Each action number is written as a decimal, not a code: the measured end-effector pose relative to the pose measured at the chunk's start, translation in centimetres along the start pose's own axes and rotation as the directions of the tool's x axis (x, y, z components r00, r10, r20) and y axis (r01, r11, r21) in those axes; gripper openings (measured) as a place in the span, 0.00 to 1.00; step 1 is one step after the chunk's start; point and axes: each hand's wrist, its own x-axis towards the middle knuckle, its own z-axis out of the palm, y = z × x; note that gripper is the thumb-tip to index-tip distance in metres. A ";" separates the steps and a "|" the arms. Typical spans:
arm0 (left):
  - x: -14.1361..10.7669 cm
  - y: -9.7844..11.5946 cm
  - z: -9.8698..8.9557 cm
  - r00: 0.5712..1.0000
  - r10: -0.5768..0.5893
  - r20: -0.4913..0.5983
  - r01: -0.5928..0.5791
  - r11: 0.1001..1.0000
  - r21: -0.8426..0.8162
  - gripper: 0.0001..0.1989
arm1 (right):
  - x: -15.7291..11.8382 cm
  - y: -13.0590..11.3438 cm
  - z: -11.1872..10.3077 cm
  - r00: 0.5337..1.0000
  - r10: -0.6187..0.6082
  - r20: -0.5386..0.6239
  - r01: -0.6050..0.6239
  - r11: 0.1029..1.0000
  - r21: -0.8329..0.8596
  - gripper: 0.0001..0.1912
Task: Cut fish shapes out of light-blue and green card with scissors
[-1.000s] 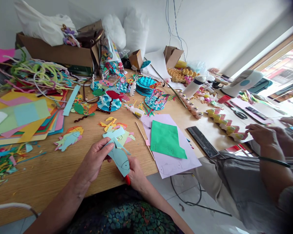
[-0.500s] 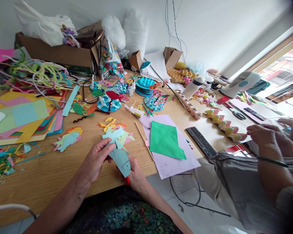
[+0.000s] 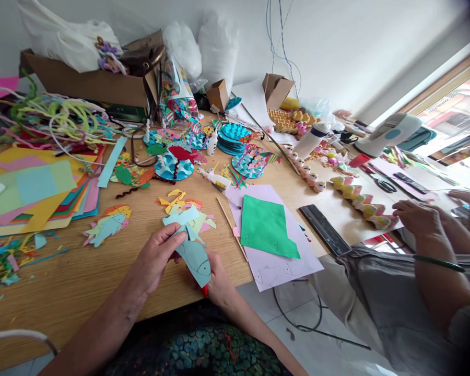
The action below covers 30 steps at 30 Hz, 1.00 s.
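Two bare hands are hovering close together above the wooden table [image 3: 97, 277] as I am following the head view. The left hand [image 3: 160, 253] is pinching a light-blue paper fish [image 3: 196, 261] between thumb and fingers; the fish's drawn head is pointing toward five o'clock. The right hand [image 3: 217, 279] is gripping a red-handled tool [image 3: 205, 290] just beneath, and the paper is hiding most of it. Reckoning from the fish, paper scraps [image 3: 198, 222] are lying at twelve o'clock, a thin wooden stick [image 3: 226, 215] at one, and a green sheet [image 3: 266, 224] at two, resting on a lilac sheet [image 3: 274, 277]. At ten o'clock, cut-out fish [image 3: 110, 224] are overlapping in a pile, with coloured paper [image 3: 65, 183] sitting farther out. Toward three, well apart, a co-worker's hand [image 3: 417, 216] is showing near a pink-and-yellow peaked strip [image 3: 362, 202].
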 end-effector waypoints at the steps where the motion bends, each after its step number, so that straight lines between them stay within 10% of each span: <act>1: 0.1 0.0 0.0 1.000 -0.001 -0.001 0.001 1.000 0.001 0.12 | 0.1 0.1 0.0 1.000 0.011 -0.004 -0.011 1.000 -0.006 0.14; 30: 2.2 0.5 -1.1 0.998 0.050 -0.028 -0.047 0.992 0.116 0.11 | 3.2 0.8 -1.6 0.961 0.271 -0.051 -0.255 0.943 0.213 0.24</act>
